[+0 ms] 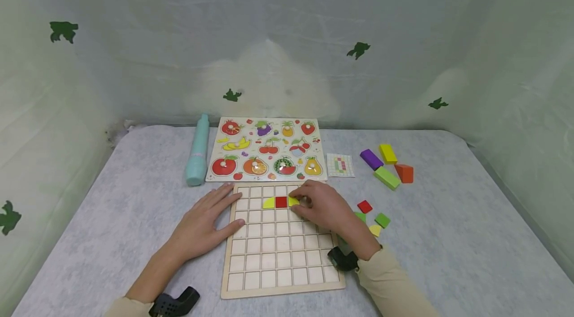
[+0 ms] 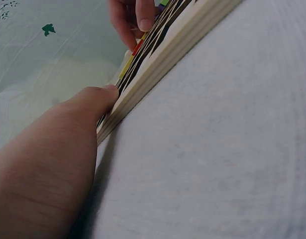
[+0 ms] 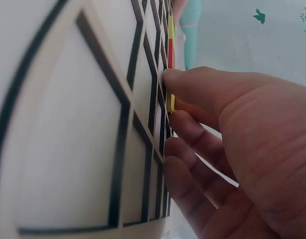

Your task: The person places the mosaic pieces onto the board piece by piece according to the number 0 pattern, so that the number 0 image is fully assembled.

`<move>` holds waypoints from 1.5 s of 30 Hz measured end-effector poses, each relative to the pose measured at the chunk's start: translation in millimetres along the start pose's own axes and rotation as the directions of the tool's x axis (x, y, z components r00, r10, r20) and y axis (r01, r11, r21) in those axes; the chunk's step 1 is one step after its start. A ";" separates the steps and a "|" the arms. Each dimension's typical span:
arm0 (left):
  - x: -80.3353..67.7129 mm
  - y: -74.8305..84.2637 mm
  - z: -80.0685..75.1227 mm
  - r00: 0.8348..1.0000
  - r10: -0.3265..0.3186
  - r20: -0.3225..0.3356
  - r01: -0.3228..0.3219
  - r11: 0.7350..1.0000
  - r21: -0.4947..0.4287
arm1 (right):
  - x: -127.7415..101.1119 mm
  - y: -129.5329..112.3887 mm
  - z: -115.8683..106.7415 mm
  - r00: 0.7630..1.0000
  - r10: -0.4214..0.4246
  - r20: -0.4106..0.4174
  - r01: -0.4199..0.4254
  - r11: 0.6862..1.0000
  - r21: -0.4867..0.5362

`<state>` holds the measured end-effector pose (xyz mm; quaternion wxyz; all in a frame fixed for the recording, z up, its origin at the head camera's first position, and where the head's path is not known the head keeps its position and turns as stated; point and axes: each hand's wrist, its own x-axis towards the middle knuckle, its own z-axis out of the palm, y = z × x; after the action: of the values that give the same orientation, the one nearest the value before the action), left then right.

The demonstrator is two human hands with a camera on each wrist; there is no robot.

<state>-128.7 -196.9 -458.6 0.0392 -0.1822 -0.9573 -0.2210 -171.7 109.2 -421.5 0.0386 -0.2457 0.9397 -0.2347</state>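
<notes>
I have the right hand (image 1: 324, 206) over the top rows of the wooden grid board (image 1: 282, 277), its fingers bent down onto a yellow tile (image 1: 293, 201) that sits in the second row, touching the right side of a red square tile (image 1: 281, 202); another yellow tile (image 1: 268, 203) lies against the red one's left side. In the right wrist view the fingertips (image 3: 173, 78) pinch the yellow tile's edge right at the board face, so the hold is narrow and low. The left hand (image 1: 204, 225) lies flat with straight fingers along the board's left edge — thumb tip against the rim in the left wrist view — bracing it on the grey tablecloth (image 1: 448, 257). To seat this piece well, I judge it should go down level into its cell, curved side matching its twin, pressed lightly while the left hand holds the board from sliding — a tilted corner could catch on the cell wall. Loose red, green and yellow tiles (image 1: 372, 217) wait just right of the board; the fruit puzzle (image 1: 266, 150) lies beyond.
</notes>
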 end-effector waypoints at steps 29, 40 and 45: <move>0.8 -0.9 0.0 1.000 0.012 -0.011 -0.012 1.000 -0.004 | -18.6 53.8 -59.7 0.995 0.041 0.088 -0.055 0.985 0.166; 0.6 -1.0 0.3 1.000 0.010 -0.005 -0.010 1.000 -0.005 | -29.0 75.1 -71.0 0.989 0.099 0.106 -0.117 0.977 0.179; 0.2 -1.6 0.9 1.000 0.013 -0.008 -0.013 1.000 -0.005 | -32.2 83.5 -72.7 0.982 0.113 0.149 -0.141 0.971 0.194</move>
<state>-129.5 -197.7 -460.1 0.0442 -0.1878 -0.9554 -0.2237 -194.1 219.6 -396.9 0.1429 -0.1951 0.9196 -0.3095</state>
